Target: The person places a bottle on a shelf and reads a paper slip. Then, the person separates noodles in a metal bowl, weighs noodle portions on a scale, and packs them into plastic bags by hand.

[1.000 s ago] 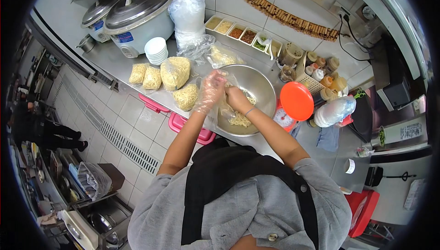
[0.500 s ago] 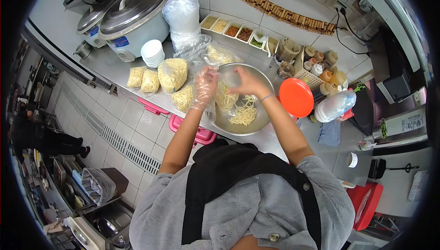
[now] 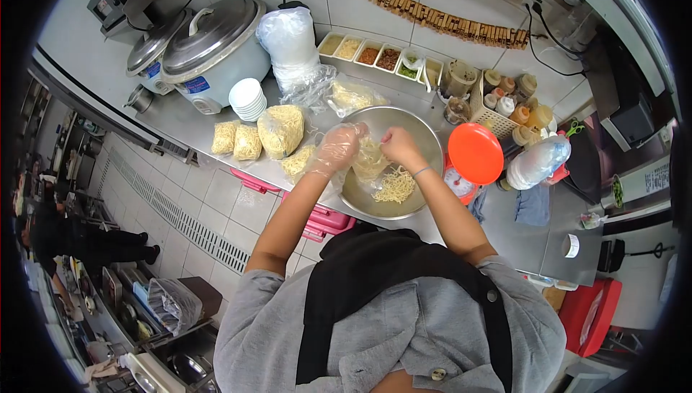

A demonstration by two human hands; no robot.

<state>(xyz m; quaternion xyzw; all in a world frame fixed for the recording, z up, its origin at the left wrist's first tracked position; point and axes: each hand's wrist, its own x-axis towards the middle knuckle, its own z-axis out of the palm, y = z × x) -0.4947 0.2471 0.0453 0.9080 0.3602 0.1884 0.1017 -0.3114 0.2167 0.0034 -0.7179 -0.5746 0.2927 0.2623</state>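
Note:
A clear plastic bag of noodles (image 3: 369,160) hangs between my hands over a wide metal bowl (image 3: 430,128). My left hand (image 3: 339,149), in a thin clear plastic glove, is closed on the left side of the bag's top. On the other side, my right hand (image 3: 401,146) is bare, its fingers curled shut at the bag's edge. Loose yellow noodles (image 3: 394,185) lie in the bowl under the bag. Just left of my gloved hand are more noodles (image 3: 297,162), partly hidden by it.
Bagged noodles (image 3: 281,132), stacked white bowls (image 3: 248,99) and large cookers (image 3: 213,54) stand left. Seasoning trays (image 3: 378,58) line the wall. An orange-red scale (image 3: 476,154) and a bottle basket (image 3: 494,108) are right. Another person (image 3: 94,245) stands far left.
My right hand has gone from spread fingers to a closed grip at the bag's edge. My left hand stays at the bag. The view has shifted slightly.

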